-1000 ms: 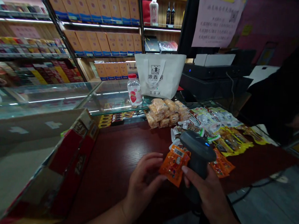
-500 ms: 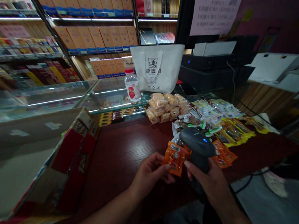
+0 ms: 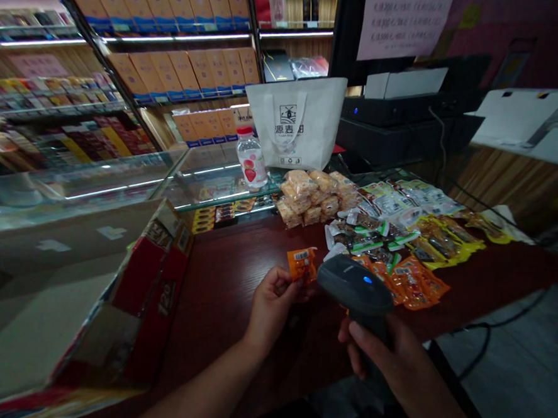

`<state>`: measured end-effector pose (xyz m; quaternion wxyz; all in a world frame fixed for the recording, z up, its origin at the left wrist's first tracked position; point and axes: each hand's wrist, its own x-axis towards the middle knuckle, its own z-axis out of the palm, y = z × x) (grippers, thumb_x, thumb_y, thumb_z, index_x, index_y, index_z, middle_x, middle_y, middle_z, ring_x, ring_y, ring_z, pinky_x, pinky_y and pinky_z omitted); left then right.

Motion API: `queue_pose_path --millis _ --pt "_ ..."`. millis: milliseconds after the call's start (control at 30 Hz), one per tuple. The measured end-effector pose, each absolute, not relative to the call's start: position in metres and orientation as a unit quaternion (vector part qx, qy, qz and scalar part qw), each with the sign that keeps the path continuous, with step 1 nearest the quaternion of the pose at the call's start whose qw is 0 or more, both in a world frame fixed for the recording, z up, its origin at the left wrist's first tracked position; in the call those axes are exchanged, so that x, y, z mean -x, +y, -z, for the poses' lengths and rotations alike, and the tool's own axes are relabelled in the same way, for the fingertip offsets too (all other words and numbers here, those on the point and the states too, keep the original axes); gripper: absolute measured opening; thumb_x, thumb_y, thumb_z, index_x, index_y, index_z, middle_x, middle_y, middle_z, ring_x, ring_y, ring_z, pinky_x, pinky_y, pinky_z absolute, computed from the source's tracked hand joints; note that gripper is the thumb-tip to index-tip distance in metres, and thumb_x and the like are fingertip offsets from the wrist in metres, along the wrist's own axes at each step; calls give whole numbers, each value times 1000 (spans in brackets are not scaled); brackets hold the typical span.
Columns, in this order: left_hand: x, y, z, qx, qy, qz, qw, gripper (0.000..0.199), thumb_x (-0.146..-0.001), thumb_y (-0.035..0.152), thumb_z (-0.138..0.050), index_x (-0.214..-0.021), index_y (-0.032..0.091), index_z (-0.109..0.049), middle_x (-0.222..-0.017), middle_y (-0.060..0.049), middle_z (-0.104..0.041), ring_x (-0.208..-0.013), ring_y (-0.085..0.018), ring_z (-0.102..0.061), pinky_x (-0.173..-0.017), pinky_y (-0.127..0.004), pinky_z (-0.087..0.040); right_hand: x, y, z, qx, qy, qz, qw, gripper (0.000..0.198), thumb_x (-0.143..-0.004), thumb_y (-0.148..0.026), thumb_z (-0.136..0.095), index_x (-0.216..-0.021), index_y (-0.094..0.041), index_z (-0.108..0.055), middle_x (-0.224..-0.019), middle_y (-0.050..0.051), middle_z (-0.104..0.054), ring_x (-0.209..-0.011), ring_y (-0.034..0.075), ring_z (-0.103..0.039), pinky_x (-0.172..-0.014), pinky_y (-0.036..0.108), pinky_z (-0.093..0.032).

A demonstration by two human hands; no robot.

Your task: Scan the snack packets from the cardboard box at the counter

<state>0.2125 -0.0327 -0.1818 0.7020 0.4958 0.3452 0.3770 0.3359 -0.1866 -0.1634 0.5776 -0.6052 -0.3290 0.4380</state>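
My left hand (image 3: 275,306) pinches a small orange snack packet (image 3: 302,265) by its lower part, with the barcode patch on its top facing up. Wrapped round the handle of a dark grey barcode scanner (image 3: 357,286) is my right hand (image 3: 383,354); a blue light glows on the scanner's top. The scanner's head points toward the packet, a small gap apart. Beyond the scanner lie more orange packets (image 3: 416,283), and behind them packets with green and white edges (image 3: 367,230). Yellow-edged packets (image 3: 442,241) spread to the right.
A pile of wrapped biscuit-like snacks (image 3: 311,195) sits at the table's back, near a white tote bag (image 3: 307,122) and a red-capped bottle (image 3: 252,160). An open cardboard box (image 3: 151,296) stands at left. Behind are a glass counter (image 3: 205,179) and shelves of boxes (image 3: 183,71).
The packet in my left hand has moved left and away from the scanner. The scanner has shifted slightly down and left, and more orange packets show behind it.
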Motion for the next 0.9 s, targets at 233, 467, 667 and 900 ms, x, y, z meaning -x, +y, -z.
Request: queue_pose_path --millis 233,467,667,900 --pt "-212 -30 183 -485 342 -387 706 46 -62 38 -88 -71 18 -47 -62 6 -65 -52 -10 -66 -54 -20 -56 -334 -187 168 617 -326 -440 565 39 -85 -57 -66 -83 -18 -61 -51 -5 -58 -46 12 -52 -49 24 -40" --pt "-211 -31 182 -499 348 -377 698 43 -65 37 -85 -74 19 -48 -69 3 -70 -56 -12 -69 -57 -21 -55 -333 -189 168 614 -325 -432 576 35 -86 -54 -66 -82 -19 -61 -51 -4 -58 -47 12 -52 -49 24 -41" --pt "-212 -32 181 -511 358 -368 690 44 -65 41 -85 -73 18 -49 -78 -2 -74 -66 -18 -74 -58 -23 -56 -333 -187 170 617 -330 -415 582 36 -88 -54 -63 -84 -19 -63 -52 -3 -59 -46 12 -52 -47 24 -41" --pt "-211 -31 183 -494 350 -376 702 46 -64 41 -86 -73 18 -48 -69 1 -70 -59 -14 -70 -55 -21 -54 -333 -187 173 631 -315 -421 570 43 -83 -63 -63 -74 -20 -63 -48 -2 -59 -44 14 -54 -46 25 -42"
